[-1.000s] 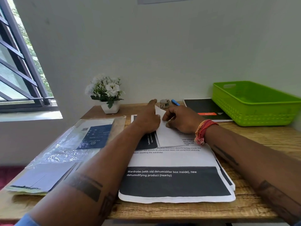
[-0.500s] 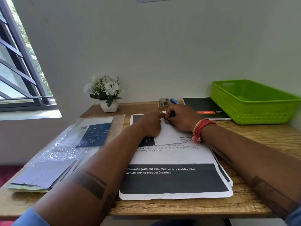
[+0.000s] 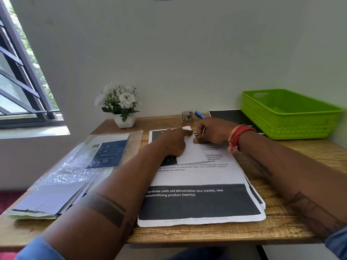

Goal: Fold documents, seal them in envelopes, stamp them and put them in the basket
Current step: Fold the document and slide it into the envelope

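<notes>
1. One clear, crinkled plastic sleeve (image 3: 80, 162) with a dark blue card inside lies at the left of the wooden table (image 3: 281, 222), over a loose stack of pale envelopes (image 3: 47, 203); how many I cannot tell.
2. One small white pot of white flowers (image 3: 120, 107) stands far left by the wall.
3. The left hand (image 3: 172, 145) presses a straight forefinger on the far corner of one folded white sheet (image 3: 191, 152).
4. That sheet lies on a flat stack of printed documents (image 3: 197, 199) mid-table, black bands on white paper.
5. The right hand (image 3: 212, 134), curled, pinches the sheet's far edge just beside the left fingertip; red threads ring its wrist.
6. One tape roll (image 3: 186, 116) and one blue pen (image 3: 200, 115) lie beyond.
7. One rectangular green perforated plastic basket (image 3: 281, 124) sits far right.
</notes>
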`<state>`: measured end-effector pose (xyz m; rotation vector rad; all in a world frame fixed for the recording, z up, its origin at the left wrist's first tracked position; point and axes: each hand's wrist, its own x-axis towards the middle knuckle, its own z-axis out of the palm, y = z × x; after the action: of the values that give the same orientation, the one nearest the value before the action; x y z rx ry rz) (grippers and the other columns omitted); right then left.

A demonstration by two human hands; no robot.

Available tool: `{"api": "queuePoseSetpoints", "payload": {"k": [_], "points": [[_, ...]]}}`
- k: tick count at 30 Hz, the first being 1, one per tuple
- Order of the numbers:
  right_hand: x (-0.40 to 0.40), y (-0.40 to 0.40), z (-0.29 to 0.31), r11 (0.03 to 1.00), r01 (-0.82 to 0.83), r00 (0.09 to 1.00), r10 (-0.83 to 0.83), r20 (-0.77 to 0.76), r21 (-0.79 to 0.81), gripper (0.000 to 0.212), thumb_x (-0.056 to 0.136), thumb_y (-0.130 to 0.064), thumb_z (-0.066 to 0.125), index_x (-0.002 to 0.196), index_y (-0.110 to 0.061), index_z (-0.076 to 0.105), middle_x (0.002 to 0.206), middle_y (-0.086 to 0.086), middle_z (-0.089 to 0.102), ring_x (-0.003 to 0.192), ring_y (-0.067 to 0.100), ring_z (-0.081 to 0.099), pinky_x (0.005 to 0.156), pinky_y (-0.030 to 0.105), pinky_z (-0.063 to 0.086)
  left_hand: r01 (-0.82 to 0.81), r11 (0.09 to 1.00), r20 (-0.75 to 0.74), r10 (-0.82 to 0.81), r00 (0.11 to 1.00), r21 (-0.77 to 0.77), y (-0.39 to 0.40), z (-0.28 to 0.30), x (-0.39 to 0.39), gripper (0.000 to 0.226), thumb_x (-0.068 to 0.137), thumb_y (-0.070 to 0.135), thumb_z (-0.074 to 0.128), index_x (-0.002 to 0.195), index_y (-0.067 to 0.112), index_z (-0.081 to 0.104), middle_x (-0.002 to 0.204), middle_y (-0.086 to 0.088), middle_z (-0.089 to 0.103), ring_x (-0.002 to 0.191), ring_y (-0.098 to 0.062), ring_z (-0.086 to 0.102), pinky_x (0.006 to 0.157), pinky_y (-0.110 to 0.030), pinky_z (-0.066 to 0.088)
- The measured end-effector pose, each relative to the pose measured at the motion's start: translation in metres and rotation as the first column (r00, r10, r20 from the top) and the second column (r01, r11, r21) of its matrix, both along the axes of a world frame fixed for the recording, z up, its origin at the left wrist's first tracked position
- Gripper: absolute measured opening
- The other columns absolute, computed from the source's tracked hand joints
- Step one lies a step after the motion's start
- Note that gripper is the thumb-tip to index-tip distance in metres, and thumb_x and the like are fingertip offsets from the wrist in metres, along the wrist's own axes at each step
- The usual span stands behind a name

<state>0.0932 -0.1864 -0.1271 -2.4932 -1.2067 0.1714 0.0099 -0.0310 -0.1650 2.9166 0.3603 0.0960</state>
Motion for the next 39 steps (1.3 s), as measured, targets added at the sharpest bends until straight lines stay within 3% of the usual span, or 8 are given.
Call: {"api": "queuePoseSetpoints", "payload": {"k": [6,11,23,25,30,34,39], "points": [[-0.006,-0.014,0.013,0.987,-0.068,0.997,0.061,-0.051,-0.149,0.029,0.082,-0.046,0.077,0.096,-0.025,0.064,0.089,-0.008,0.06,0.074,0.004,0.052,0.062,0.022,0.038,0.006,1.0,0.003,-0.006,1.0,0.0,0.0,0.0,0.0,0.061,0.098,0.008,0.037,0.154,0.033,0.035,0.161,-0.005,0.036,0.145,-0.029,0.036,0.118,-0.042,0.031],[-0.01,-0.017,0.021,0.962,-0.122,0.987,0.091,-0.134,-0.245,0.043,0.082,-0.046,0.076,0.106,-0.012,0.069,0.083,-0.001,0.066,0.066,0.007,0.054,0.062,0.021,0.043,0.019,1.0,0.005,-0.019,1.0,-0.003,-0.001,0.002,-0.001,0.061,0.099,0.006,0.037,0.155,0.032,0.035,0.16,-0.005,0.036,0.144,-0.03,0.036,0.118,-0.042,0.031],[-0.008,-0.021,0.028,0.891,-0.226,0.957,0.128,-0.26,-0.393,0.039,0.072,-0.043,0.085,0.09,-0.022,0.057,0.083,0.002,0.057,0.073,0.017,0.048,0.058,0.026,0.041,0.014,1.0,-0.006,-0.014,1.0,-0.018,-0.002,0.002,-0.002,0.061,0.101,0.005,0.035,0.155,0.036,0.033,0.163,-0.001,0.031,0.149,-0.031,0.029,0.121,-0.044,0.026],[-0.006,-0.024,0.027,0.897,-0.251,0.948,0.152,-0.279,-0.363,0.038,0.074,-0.045,0.083,0.09,-0.02,0.058,0.081,0.002,0.058,0.073,0.017,0.049,0.058,0.026,0.041,0.006,1.0,-0.011,-0.006,1.0,-0.023,-0.002,0.002,-0.001,0.06,0.102,0.006,0.034,0.155,0.036,0.032,0.162,-0.002,0.032,0.147,-0.032,0.032,0.119,-0.044,0.028],[0.006,-0.031,0.016,0.977,-0.21,0.947,0.192,-0.259,-0.043,0.013,0.089,-0.035,0.072,0.098,-0.025,0.069,0.079,-0.008,0.066,0.067,0.007,0.061,0.068,0.026,0.048,-0.075,0.995,-0.016,0.074,0.997,-0.059,0.001,-0.001,0.0,0.058,0.105,0.012,0.036,0.159,0.022,0.019,0.159,-0.013,0.034,0.148,-0.034,0.028,0.12,-0.04,0.026],[0.006,-0.025,0.01,0.984,-0.176,0.971,0.17,-0.168,-0.017,0.02,0.1,-0.026,0.057,0.113,-0.033,0.072,0.061,-0.021,0.062,0.052,-0.005,0.053,0.058,0.01,0.041,-0.072,0.996,-0.039,0.071,0.997,-0.046,0.002,-0.002,0.001,0.057,0.105,0.014,0.035,0.159,0.023,0.023,0.161,-0.012,0.031,0.149,-0.033,0.026,0.12,-0.043,0.026],[0.005,-0.015,0.009,0.996,-0.088,0.994,0.086,-0.069,-0.029,0.027,0.101,-0.025,0.054,0.118,-0.032,0.073,0.051,-0.025,0.059,0.048,-0.006,0.053,0.054,0.008,0.035,-0.065,0.997,-0.047,0.064,0.997,-0.037,0.005,-0.003,0.004,0.056,0.105,0.016,0.034,0.159,0.024,0.024,0.159,-0.016,0.033,0.148,-0.034,0.028,0.119,-0.043,0.029]]}}
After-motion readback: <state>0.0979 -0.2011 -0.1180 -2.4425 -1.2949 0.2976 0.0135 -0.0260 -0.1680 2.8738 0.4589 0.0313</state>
